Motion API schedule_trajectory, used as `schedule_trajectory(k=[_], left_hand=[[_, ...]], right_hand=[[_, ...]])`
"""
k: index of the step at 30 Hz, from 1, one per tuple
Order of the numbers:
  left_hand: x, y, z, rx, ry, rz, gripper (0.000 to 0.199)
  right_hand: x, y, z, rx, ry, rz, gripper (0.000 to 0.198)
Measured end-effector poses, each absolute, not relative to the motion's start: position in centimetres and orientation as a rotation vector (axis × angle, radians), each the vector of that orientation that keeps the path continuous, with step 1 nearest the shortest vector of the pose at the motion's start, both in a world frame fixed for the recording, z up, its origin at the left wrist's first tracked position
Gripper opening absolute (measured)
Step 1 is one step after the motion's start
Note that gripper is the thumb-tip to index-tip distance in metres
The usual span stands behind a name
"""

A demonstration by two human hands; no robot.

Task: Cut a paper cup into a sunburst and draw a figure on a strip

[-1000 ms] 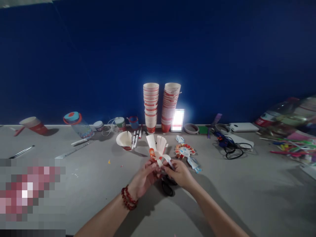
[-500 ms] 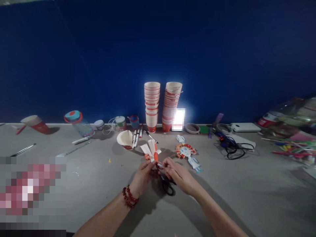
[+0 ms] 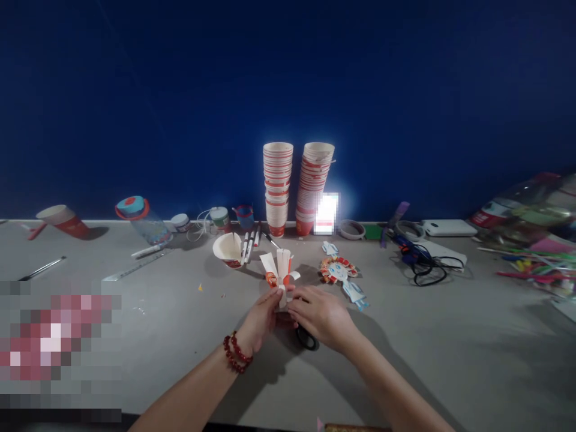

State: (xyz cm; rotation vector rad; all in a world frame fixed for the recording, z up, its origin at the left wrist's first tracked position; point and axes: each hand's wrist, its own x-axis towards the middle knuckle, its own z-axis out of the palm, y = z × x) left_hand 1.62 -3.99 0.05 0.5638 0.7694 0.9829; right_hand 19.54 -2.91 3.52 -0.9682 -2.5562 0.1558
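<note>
As the left hand pinches the cut cup, the right hand, grip hidden, should bend strips gently.

Cup stacks blocking ctr rear, room front rt

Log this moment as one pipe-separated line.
left hand: holding strip-cut paper piece | right hand: at its near end, grip unclear | nearby: black handle loop | right of piece: paper figure | behind: two cup stacks
</note>
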Motion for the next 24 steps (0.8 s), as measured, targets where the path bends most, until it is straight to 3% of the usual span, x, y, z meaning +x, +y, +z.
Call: schedule_trajectory(k=[13, 21, 24], left_hand=[[1.3, -4.0, 1.1, 0.533, 0.626, 0.957, 0.03], [1.0, -3.9, 1.1, 0.583, 0.63, 0.896, 0.043], [1.0, -4.0, 1.0, 0.573, 0.625, 0.898, 0.04]], right_hand=[[19.6, -3.0, 3.9, -0.895, -2.566, 0.003, 0.01], [19.2, -2.7, 3.1, -0.878, -2.495, -0.035, 0.016], [19.2, -2.6, 3.1, -0.885, -2.53, -0.068, 0.013]])
